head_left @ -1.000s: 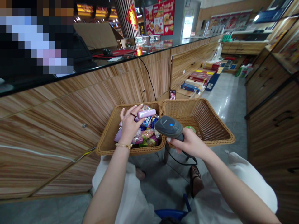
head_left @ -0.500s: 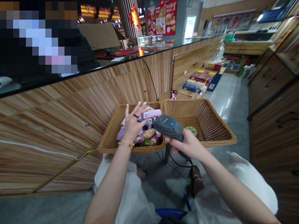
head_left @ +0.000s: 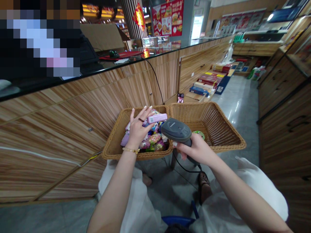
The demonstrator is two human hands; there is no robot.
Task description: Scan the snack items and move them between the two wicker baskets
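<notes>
The person's left hand is raised over a woven tan wicker basket, its fingers spread wide while the thumb side appears to pinch the end of a small pink rectangular package. The package is held just above the heap, tilted slightly up to the right. A thin gold chain bracelet circles that wrist, and a dark ring sits on one finger. The basket beneath holds a tightly packed heap of shiny snack packets in pink, blue and green. The right hand has its fingers closed around the handle of a dark grey handheld barcode scanner, whose head sits just beside the pink package without touching it. A thin black cable hangs from the scanner. Against the first basket's right side stands a second, matching wicker basket, with a round green item in it, partly behind the scanner. To the left runs a long table with a wood-grain front and a glossy black top. Below the hands are white cloth over the lap and a dark open-work sandal on a grey tile floor.
</notes>
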